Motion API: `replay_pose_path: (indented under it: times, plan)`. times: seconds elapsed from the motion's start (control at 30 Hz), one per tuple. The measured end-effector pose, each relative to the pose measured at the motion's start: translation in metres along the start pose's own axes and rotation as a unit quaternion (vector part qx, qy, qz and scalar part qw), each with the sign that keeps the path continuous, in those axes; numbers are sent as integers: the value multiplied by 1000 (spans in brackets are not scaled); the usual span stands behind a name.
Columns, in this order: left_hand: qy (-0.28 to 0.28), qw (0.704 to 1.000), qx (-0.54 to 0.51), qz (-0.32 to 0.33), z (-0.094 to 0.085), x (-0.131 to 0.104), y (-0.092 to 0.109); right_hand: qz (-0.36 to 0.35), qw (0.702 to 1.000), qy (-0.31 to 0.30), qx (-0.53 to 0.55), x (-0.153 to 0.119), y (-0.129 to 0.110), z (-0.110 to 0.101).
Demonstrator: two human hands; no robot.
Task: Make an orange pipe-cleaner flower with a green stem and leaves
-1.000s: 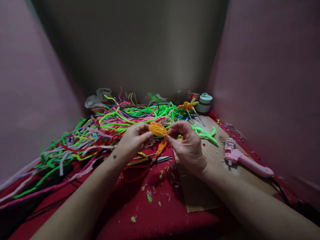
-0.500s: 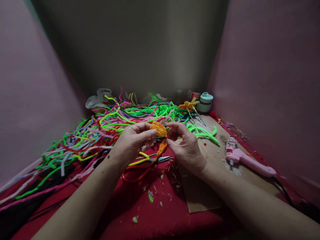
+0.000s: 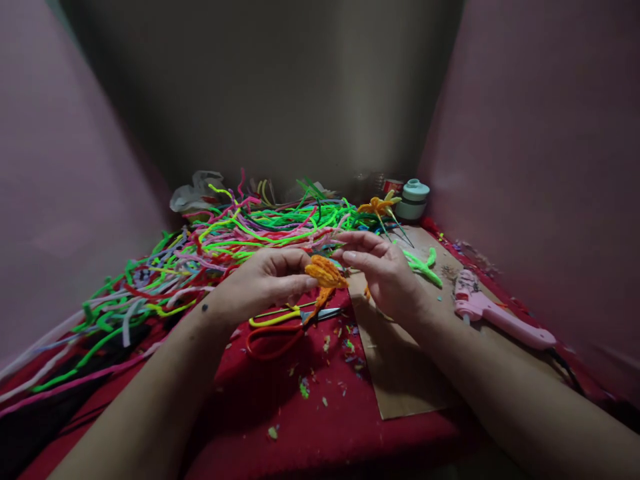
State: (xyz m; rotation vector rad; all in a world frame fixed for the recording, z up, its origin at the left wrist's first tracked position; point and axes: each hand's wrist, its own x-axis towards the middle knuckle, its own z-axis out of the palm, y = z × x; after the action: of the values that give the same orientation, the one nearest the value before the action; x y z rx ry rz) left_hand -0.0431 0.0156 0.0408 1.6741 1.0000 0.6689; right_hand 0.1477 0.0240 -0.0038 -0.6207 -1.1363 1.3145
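My left hand (image 3: 273, 280) is closed in a pinch on a folded bundle of orange pipe cleaner (image 3: 326, 272), shaped like a petal, with a twisted tail hanging below it. To its right, my right hand (image 3: 385, 273) is off the bundle, its thumb and fingers curved and a little apart. A small orange bit (image 3: 367, 292) shows beside the right palm; whether that hand touches it is unclear. Below the bundle, scissors (image 3: 277, 343) with red and yellow handles lie on the red cloth (image 3: 300, 433).
Loose colourful pipe cleaners (image 3: 280, 230) are heaped at the back and left. A cardboard sheet (image 3: 400, 380) on the right bears a pink glue gun (image 3: 493, 317) and green pieces (image 3: 425, 267). Orange flowers (image 3: 383, 205) and a pale green bottle (image 3: 414, 200) stand behind. Fluff scraps litter the cloth.
My right hand has let go of the orange bundle and moved up and right. The left hand keeps its hold, and the bundle sits slightly lower and further right.
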Motion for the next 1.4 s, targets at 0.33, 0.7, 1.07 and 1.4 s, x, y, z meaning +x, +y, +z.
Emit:
replay_pose_path:
  times: [0.33,0.7,1.07,1.4]
  plan:
    - [22,999,-23,8,6,11,-13,72,997,2,41,-5,8,7]
    - [60,998,-3,5,16,14,-18,107,993,9,42,-8,8,7]
    - [40,998,-44,-15,20,15,-11,138,989,7,61,-10,8,10]
    - [32,994,-101,16,15,14,-16,176,980,1,94,-7,11,10]
